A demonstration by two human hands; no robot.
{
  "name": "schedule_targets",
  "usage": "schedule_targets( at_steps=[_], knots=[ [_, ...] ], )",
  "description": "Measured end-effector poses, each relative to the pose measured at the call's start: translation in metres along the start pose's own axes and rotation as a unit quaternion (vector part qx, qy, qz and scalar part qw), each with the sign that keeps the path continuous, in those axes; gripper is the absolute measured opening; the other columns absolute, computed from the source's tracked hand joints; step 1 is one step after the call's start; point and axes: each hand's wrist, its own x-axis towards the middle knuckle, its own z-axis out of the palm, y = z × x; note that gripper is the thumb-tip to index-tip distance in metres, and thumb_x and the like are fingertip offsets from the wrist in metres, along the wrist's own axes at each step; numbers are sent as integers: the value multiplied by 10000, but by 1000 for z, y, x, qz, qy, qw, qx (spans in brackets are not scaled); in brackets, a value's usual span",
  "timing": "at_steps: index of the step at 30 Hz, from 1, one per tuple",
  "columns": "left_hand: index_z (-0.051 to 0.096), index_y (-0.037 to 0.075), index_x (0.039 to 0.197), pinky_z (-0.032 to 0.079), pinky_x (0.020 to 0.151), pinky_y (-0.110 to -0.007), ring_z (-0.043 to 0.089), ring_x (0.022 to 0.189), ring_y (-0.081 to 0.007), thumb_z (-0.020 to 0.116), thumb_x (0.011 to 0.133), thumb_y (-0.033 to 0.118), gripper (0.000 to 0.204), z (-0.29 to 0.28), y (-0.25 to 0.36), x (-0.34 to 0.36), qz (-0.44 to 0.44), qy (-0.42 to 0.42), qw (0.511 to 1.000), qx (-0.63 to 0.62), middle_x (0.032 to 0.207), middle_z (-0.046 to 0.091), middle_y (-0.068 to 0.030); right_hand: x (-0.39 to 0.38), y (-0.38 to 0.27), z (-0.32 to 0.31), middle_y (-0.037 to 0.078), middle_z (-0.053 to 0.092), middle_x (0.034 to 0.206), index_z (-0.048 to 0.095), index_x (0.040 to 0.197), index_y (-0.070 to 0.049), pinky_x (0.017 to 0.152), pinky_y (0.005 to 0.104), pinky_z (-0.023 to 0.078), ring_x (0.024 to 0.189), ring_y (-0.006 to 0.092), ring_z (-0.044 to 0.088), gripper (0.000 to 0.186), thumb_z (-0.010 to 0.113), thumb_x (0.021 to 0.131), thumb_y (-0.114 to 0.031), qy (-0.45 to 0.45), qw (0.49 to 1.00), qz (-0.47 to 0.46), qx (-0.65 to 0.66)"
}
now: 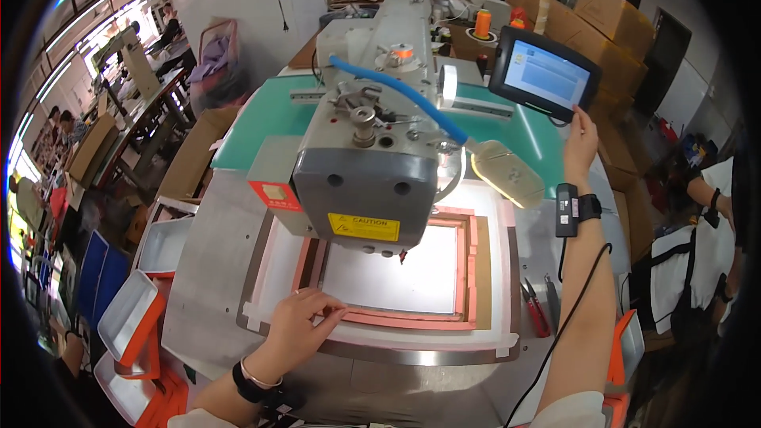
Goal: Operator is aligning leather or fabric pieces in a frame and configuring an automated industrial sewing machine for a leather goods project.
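Pink-edged rectangular frame [412, 319], set within a wider brown-rimmed border, lies flat on the silvery metal desk [208, 277], partly beneath the bulky grey metal sewing machine head [365, 190]. From where I stand, its middle glows white under the lamp, a flat beige unit [507, 174] edged with light.

The person's left hand [305, 321] rests at the frame's near left corner, fingers bent and held narrow, thumb close to forefinger; I cannot tell whether they pinch anything. A pale bangle and a black band circle that wrist. Their right hand [581, 147] is raised and loosely open, the forefinger stretched to the lower right corner of a black-cased rectangular screen [545, 75]. Strapped on its wrist is a small black box [567, 210], with a black cable running down the forearm.

Red-handled snips [536, 313] lie on the desk to the right of the frame. A thick blue hose [404, 95] arches over the machine head, and orange-and-white trays [131, 317] sit along the left side.
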Motion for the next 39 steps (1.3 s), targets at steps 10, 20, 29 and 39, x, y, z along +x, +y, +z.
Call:
schedule_targets(
  at_steps=[10,20,29,39],
  knots=[
    [662,93,806,446,620,-314,583,638,-189,694,803,134,52,12,2,-3,50,10,999,16,719,627,-27,-2,8,2,107,617,1061,655,1167,-103,862,343,454,993,264,594,287,475,974,-215,-35,999,-14,-20],
    [667,71,770,412,603,-326,527,583,-204,712,768,94,51,21,-2,-1,67,26,997,33,649,585,-42,-11,-8,6,138,591,1025,641,1199,-118,846,345,451,938,289,588,304,465,977,-230,-53,997,-19,-52],
    [665,85,767,420,632,-354,581,655,-231,706,765,119,53,26,-5,1,70,13,994,78,670,602,-43,-11,10,5,156,618,1108,628,1161,-71,898,350,449,1036,295,587,277,486,960,-198,-19,998,-46,28],
    [676,50,785,404,580,-325,536,578,-215,725,764,108,79,38,-7,-4,75,-18,997,13,632,590,-71,-16,-10,1,157,613,1058,622,1171,-89,871,384,459,991,338,580,282,459,970,-198,2,1000,24,-16]
  ],
)
